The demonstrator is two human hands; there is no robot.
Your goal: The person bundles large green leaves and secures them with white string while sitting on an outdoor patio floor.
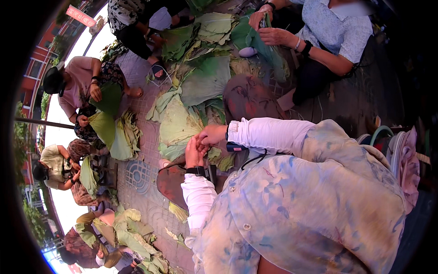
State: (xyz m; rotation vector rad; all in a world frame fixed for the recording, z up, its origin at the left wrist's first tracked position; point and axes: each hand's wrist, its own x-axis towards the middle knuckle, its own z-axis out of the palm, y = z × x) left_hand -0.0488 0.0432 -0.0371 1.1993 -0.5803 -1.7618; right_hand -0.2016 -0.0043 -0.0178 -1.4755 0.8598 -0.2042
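My left hand (195, 154), with a dark band on its wrist, meets my right hand (211, 135) at the fingertips. Both hands have their fingers bent and drawn together; whatever sits between them is too small or hidden to make out. Just beyond them, a pale yellow-green lotus leaf (178, 125) spreads over the ground. Behind it lies a greener lotus leaf (207, 82) on a loose pile. My knees, in dark reddish patterned cloth (171, 185), show below and above the hands.
Across the pile, a person in a light patterned shirt (335, 32) handles a green leaf (269, 50). Several other people sit along the left with leaves, among them a person in pink (82, 75). More leaves (137, 233) lie at the lower left on paving (141, 178).
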